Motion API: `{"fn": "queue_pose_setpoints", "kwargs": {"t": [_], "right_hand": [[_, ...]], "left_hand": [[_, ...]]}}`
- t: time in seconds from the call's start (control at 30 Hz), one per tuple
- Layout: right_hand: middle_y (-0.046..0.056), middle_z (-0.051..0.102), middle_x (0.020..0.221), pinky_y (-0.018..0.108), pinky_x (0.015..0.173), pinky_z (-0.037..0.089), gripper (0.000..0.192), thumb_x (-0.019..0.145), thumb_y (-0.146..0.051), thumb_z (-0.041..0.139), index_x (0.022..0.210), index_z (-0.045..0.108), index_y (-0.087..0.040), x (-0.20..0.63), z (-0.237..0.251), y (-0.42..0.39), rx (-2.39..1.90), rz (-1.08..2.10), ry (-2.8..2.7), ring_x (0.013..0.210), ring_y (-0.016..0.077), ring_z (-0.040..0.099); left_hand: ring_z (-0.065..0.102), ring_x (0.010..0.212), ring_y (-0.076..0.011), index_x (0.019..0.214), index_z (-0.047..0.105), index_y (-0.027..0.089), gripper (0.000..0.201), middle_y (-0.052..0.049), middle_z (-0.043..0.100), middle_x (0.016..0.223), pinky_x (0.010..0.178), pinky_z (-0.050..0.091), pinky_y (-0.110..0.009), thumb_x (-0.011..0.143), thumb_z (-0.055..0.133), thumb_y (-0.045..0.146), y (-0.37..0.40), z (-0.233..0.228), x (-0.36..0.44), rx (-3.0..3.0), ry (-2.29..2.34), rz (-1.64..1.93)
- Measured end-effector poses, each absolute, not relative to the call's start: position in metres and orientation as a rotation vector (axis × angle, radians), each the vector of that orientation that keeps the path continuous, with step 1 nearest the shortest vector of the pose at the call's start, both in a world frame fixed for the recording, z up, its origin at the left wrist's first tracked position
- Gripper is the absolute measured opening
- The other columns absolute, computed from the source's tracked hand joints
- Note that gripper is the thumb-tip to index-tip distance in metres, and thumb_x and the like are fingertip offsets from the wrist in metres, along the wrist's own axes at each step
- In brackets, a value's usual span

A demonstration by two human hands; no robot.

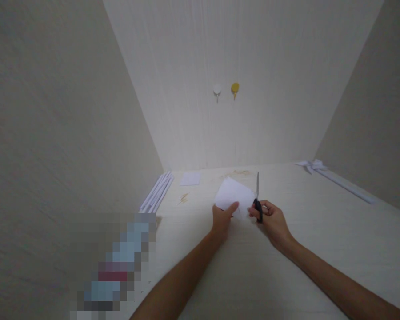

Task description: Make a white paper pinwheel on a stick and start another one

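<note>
A white sheet of paper (231, 192) is held above the table with its corners turned at an angle. My left hand (222, 218) grips its lower left edge, the thumb lying on top. In my right hand (273, 222) is a pair of scissors (258, 206) with black handles. Their blades point up and away from me, beside the paper's right corner, and look closed. My right fingertips are close to the paper's lower right edge; whether they touch it I cannot tell.
Rolled white paper sticks (157, 192) lie at the left wall. Behind them sits a flat white paper square (190, 179). A paper stick with a folded paper top (340, 182) lies at the right. White (217, 90) and yellow hooks (235, 89) are on the back wall. The lower left is pixelated.
</note>
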State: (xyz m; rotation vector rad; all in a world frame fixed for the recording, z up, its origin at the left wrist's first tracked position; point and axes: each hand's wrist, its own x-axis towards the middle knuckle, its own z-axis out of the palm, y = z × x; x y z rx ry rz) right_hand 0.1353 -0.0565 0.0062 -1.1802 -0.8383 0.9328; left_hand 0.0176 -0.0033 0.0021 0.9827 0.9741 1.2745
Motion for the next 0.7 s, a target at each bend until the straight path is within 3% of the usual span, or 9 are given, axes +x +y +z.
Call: {"fn": "queue_pose_setpoints", "kwargs": {"t": [0.23,0.43,0.7], "right_hand": [[-0.004,0.051,0.046,0.020,0.039,0.027,0.029,0.049,-0.033,0.072,0.060,0.051,-0.017,0.137,0.007,-0.056,-1.142,0.887,-0.855,0.041,0.0072,0.040],[-0.005,0.050,0.045,0.021,0.040,0.026,0.027,0.049,-0.031,0.072,0.061,0.053,-0.017,0.139,0.005,-0.054,-1.128,0.892,-0.857,0.041,0.0075,0.039],[-0.005,0.050,0.045,0.021,0.039,0.023,0.027,0.047,-0.029,0.073,0.062,0.053,-0.017,0.140,0.006,-0.054,-1.136,0.925,-0.787,0.039,0.0066,0.037]], "left_hand": [[0.061,0.070,-0.0181,0.084,0.063,0.012,0.033,-0.008,0.066,0.084,0.058,0.049,-0.025,0.053,0.069,0.025,-0.013,0.010,0.017,1.097,0.868,1.218],[0.057,0.056,-0.0155,0.080,0.063,0.011,0.033,-0.007,0.065,0.072,0.042,0.046,-0.023,0.053,0.068,0.029,-0.015,0.009,0.019,1.201,0.817,1.125],[0.052,0.041,-0.0119,0.069,0.060,0.010,0.029,-0.005,0.061,0.056,0.038,0.042,-0.022,0.057,0.064,0.035,-0.016,0.013,0.016,1.177,0.782,1.147]]}}
